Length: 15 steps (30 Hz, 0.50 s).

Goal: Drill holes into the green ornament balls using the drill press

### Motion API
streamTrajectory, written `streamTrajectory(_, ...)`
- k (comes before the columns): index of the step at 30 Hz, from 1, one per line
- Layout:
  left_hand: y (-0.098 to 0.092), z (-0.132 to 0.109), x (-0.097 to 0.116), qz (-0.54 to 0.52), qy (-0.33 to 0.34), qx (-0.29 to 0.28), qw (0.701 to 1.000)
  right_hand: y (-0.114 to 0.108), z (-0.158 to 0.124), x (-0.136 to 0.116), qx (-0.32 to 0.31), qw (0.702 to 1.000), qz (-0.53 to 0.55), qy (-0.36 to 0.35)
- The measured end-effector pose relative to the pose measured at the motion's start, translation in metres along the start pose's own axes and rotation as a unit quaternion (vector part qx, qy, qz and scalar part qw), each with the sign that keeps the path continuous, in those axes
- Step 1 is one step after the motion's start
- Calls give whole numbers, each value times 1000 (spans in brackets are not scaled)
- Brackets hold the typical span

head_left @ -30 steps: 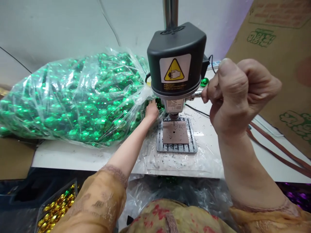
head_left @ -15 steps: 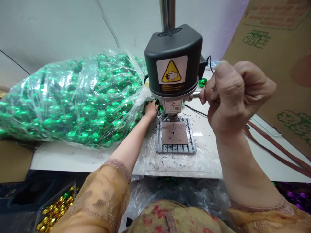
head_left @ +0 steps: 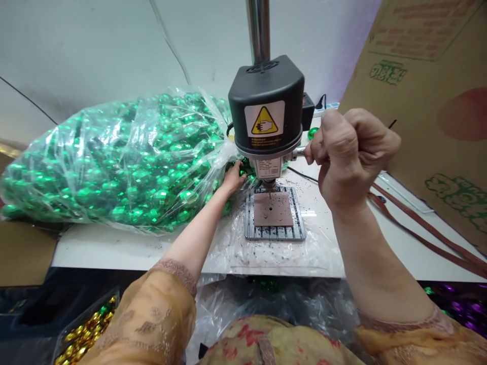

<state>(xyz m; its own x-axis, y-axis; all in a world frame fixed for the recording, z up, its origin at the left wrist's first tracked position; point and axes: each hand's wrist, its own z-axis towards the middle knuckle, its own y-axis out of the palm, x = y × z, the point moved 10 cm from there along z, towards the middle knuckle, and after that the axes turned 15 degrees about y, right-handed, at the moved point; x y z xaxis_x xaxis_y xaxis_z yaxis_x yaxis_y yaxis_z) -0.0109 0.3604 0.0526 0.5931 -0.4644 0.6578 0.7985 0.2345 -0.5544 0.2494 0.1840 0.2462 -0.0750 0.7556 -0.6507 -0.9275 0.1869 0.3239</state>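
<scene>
Right grip (head_left: pixel 352 154) clenched the press lever (head_left: pixel 300 152); left grip (head_left: pixel 234 178), hold unclear, was at green beads (head_left: pixel 248 167) well back from the front edge of the counter (head_left: pixel 122 256), likely light, slick, best pinched at the sides.

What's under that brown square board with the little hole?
The brown square board lies on a grey slotted metal plate, whose edges show around it. The part right underneath is covered from view.
</scene>
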Motion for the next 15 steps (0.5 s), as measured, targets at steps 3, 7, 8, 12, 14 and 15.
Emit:
streamTrajectory(3, -8, -21, 16, 53, 1, -21, 998, 0, 0, 3, 1, 1000, -9, 6)
streamTrajectory(7, -23, -60, 42, -14, 1, 38, 999, -1, -1, 6, 1, 999, -29, 19)
streamTrajectory(8, -24, -72, 44, -81, -18, 63, 995, -1, -1, 6, 1, 999, -36, 19)
streamTrajectory(12, -6, -114, 42, -335, -133, 104, 927, 1, -3, 3, -3, 999, -47, 6)
streamTrajectory(14, 5, -125, 44, -397, -163, 100, 898, 1, -3, 2, -4, 999, -39, 0)
streamTrajectory(15, 8, -128, 45, -416, -170, 99, 888, 1, -4, 2, -3, 999, -42, -2)
